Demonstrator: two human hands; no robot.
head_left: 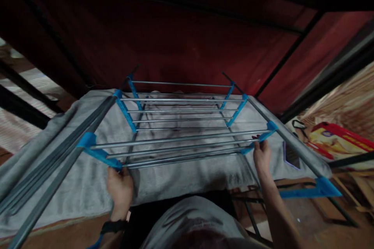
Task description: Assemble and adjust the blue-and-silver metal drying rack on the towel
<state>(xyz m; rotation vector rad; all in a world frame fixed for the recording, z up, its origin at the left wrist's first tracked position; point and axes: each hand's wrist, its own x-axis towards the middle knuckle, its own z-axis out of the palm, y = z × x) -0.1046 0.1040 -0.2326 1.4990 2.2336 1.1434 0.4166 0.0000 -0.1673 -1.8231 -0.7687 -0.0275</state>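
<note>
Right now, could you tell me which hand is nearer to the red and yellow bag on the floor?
Right. The right hand grips the rack's corner beside the bag; the left hand holds the opposite corner.

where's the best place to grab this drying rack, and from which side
Probably at the two near corners of the drying rack, coming from the near side, as the left hand and right hand do now. The blue plastic end brackets tie the thin metal rods together, so they look like a sturdier hold than a single rod, and a corner each should keep the wide frame level over the grey cloth.
</note>
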